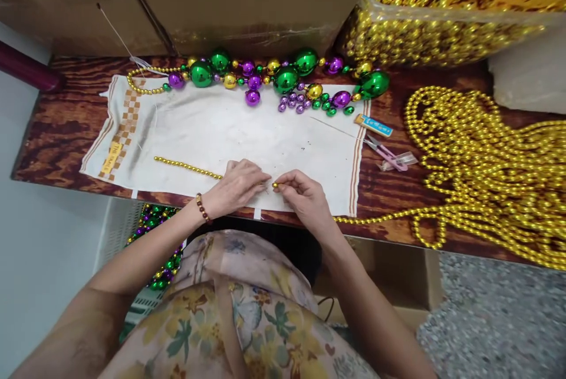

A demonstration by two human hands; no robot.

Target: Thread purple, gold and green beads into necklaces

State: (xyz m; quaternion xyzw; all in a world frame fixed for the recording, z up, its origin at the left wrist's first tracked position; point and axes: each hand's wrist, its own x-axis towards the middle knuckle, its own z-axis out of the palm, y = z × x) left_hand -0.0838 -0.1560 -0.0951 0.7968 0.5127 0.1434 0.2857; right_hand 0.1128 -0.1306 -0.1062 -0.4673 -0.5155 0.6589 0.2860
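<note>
My left hand (pixel 236 185) is closed over the end of a short gold bead strand (pixel 186 166), which runs out to the left across a white towel (pixel 212 125). Its thumb and fingertips are partly hidden. My right hand (pixel 303 193) pinches a gold bead (pixel 276 185) at its fingertips, a small gap away from the left fingers. Past the right wrist, a gold bead string (pixel 375 218) leads to a large pile of gold bead strings (pixel 469 172). Whether it joins the pinched bead is hidden by the hand.
Along the towel's far edge lies a necklace of green, purple and gold balls (pixel 254 81). Pink-handled thread snips (pixel 387 155) and a small blue-orange packet (pixel 375 125) lie at right. A clear bin of gold beads (pixel 442 31) and cardboard boxes (pixel 247 2) stand behind.
</note>
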